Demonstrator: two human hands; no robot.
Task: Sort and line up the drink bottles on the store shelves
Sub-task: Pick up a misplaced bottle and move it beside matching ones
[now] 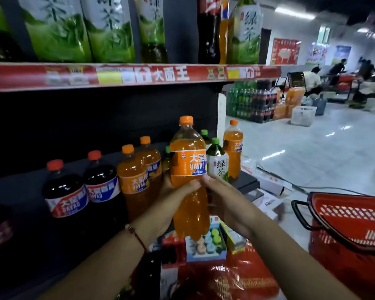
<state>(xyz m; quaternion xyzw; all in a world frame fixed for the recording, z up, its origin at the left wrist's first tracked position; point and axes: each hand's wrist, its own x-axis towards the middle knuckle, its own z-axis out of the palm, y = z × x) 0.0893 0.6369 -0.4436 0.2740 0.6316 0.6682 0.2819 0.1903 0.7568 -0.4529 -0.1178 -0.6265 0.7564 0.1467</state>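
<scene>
Fingers [189, 187] of both hands wrap the orange soda bottle [188, 169] mid-placement; next, I'd guess, it lands upright beside the orange bottles [136, 176] on the shelf [20, 182].

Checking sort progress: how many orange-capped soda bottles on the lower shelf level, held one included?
4: one held by both hands, two side by side left of it, one at the shelf's right end. More may be hidden behind.

Open shelf room is lying at nine o'clock behind the cola bottles [82, 187]; green tea bottles [217, 161] are blocking three o'clock.
</scene>
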